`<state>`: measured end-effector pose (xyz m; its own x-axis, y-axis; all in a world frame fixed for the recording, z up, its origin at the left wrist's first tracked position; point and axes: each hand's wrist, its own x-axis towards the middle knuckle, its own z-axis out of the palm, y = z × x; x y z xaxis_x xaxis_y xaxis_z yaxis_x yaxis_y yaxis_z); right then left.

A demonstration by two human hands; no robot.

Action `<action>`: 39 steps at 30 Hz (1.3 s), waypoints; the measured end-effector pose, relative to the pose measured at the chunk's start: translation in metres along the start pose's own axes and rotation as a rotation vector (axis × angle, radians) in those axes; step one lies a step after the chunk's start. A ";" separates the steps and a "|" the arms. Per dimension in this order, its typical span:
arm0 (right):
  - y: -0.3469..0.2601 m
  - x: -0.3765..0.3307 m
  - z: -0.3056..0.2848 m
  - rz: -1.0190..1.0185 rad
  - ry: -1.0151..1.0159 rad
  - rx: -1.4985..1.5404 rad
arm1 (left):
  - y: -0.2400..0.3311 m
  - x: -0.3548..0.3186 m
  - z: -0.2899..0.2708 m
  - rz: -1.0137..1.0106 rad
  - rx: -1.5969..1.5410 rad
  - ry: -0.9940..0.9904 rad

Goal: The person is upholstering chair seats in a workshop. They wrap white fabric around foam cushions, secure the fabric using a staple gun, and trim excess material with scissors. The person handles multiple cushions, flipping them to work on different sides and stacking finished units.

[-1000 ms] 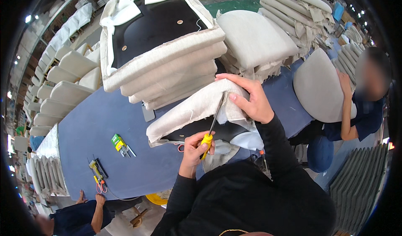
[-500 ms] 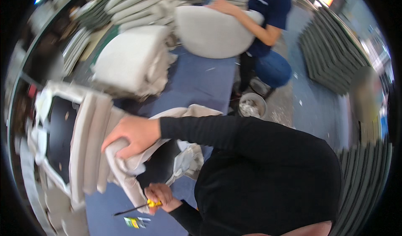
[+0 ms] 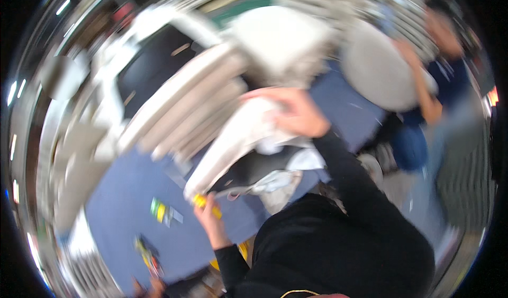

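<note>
In front of me lies a chair seat pad [image 3: 219, 157] with a light beige cover folded around its rim and a dark board underneath. My right hand [image 3: 301, 113], blurred, curls over its far edge and grips the cover. My left hand [image 3: 210, 221] is closed around a screwdriver [image 3: 200, 200] with a yellow handle, beside the near corner of the pad; its shaft is too blurred to make out. Loose whitish cloth [image 3: 275, 184] hangs over the side nearest my body.
Upholstered pads [image 3: 196, 105] stand beyond my hands. On the blue table [image 3: 116, 208] lie a small green and yellow packet [image 3: 161, 210] and a plier-like tool [image 3: 148, 255], near another person's blurred fingers [image 3: 153, 287]. At right, a co-worker [image 3: 447, 81] holds a rounded pad [image 3: 375, 68].
The view has swung left, smearing the picture. The screwdriver's shaft, earlier pointing left away from the pad, no longer shows clearly; its handle is now at the pad's corner. My right hand keeps its grip.
</note>
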<state>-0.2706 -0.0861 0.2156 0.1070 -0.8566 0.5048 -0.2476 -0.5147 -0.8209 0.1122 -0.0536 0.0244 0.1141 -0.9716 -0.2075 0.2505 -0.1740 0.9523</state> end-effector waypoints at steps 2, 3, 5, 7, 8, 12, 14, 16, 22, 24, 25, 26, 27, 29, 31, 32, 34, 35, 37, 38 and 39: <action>-0.006 0.003 -0.007 0.080 0.013 -0.011 | -0.012 -0.011 -0.022 -0.092 -0.147 0.169; -0.008 0.000 -0.003 0.100 0.048 0.063 | -0.032 -0.019 -0.046 -0.121 -0.243 0.258; 0.002 -0.017 -0.016 0.159 0.115 -0.067 | -0.064 -0.047 -0.077 -0.105 -0.321 0.498; 0.007 -0.029 -0.029 0.174 0.128 -0.041 | -0.072 -0.068 -0.085 -0.311 -0.582 0.884; 0.010 -0.031 -0.036 0.142 0.127 -0.099 | -0.083 -0.067 -0.082 -0.411 -0.722 1.039; 0.014 -0.024 -0.027 0.166 0.124 -0.014 | -0.099 -0.083 -0.092 -0.457 -1.039 0.625; 0.013 -0.022 -0.023 0.157 0.104 -0.035 | -0.105 -0.087 -0.076 -0.311 -0.699 0.466; 0.011 -0.016 -0.022 0.128 0.091 -0.070 | -0.098 -0.069 -0.067 -0.326 -0.310 0.358; 0.013 -0.019 -0.014 0.075 0.131 -0.229 | -0.148 -0.018 -0.087 -0.207 0.886 0.290; -0.004 -0.012 0.002 0.027 0.128 -0.170 | -0.167 -0.013 -0.107 -0.096 1.002 0.259; -0.002 -0.008 0.003 -0.042 0.106 -0.220 | -0.171 -0.008 -0.118 -0.046 1.104 0.174; 0.000 -0.008 0.000 -0.106 0.081 -0.273 | -0.176 -0.004 -0.127 0.002 1.211 0.115; 0.003 -0.010 -0.001 -0.169 0.089 -0.338 | -0.168 -0.001 -0.122 0.078 1.295 0.136; -0.003 -0.016 -0.001 -0.226 0.085 -0.427 | -0.135 0.010 -0.086 0.263 1.019 0.277; -0.012 -0.021 -0.004 -0.217 0.104 -0.433 | -0.077 0.008 -0.035 0.421 0.774 0.332; -0.010 -0.024 -0.008 -0.214 0.109 -0.420 | -0.037 0.000 0.001 0.501 0.676 0.323; -0.007 -0.024 -0.010 -0.224 0.107 -0.377 | 0.022 -0.014 0.056 0.652 0.568 0.256; -0.010 -0.026 -0.011 -0.206 0.110 -0.355 | 0.041 -0.019 0.078 0.722 0.558 0.191; -0.006 -0.026 -0.013 -0.240 0.097 -0.291 | 0.078 -0.032 0.116 0.856 0.548 0.010; -0.005 -0.025 -0.012 -0.258 0.086 -0.252 | 0.097 -0.040 0.133 0.916 0.555 -0.100; -0.004 -0.025 -0.011 -0.249 0.090 -0.214 | 0.113 -0.046 0.153 0.968 0.539 -0.145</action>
<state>-0.2828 -0.0620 0.2092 0.1060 -0.6939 0.7122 -0.4218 -0.6800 -0.5997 -0.0119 -0.0528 0.1756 -0.0869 -0.7387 0.6684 -0.3372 0.6531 0.6780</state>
